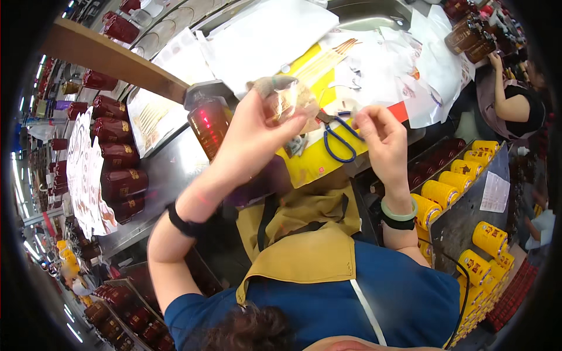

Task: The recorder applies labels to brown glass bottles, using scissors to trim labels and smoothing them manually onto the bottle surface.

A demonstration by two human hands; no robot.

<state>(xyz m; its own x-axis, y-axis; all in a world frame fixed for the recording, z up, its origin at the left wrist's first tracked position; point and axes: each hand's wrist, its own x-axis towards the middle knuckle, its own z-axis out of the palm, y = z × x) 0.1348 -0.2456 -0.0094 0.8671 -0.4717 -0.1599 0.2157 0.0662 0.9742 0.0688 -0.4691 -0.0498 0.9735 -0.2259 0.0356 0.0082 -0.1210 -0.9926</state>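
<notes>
My left hand [257, 131] is curled round a tan bundle in clear, shiny wrapping [288, 104], held above the work table. A greyish cloth-like piece [270, 86] shows at its fingertips. Just right of the bundle, scissors with blue handles [339, 143] lie over a yellow sheet [310, 167]. My right hand [383, 137] hovers beside the handles, thumb and fingers pinched together; whatever is between them is too small to make out. Left of my left forearm stands a dark amber bottle or jar [208, 120].
White printed sheets [392, 76] and a white board [269, 41] cover the table's far side. A wooden post [117, 58] slants in from the left, near dark red jars [120, 155]. Yellow cans [439, 193] fill racks at right. Another person's arm [506, 96] reaches toward jars.
</notes>
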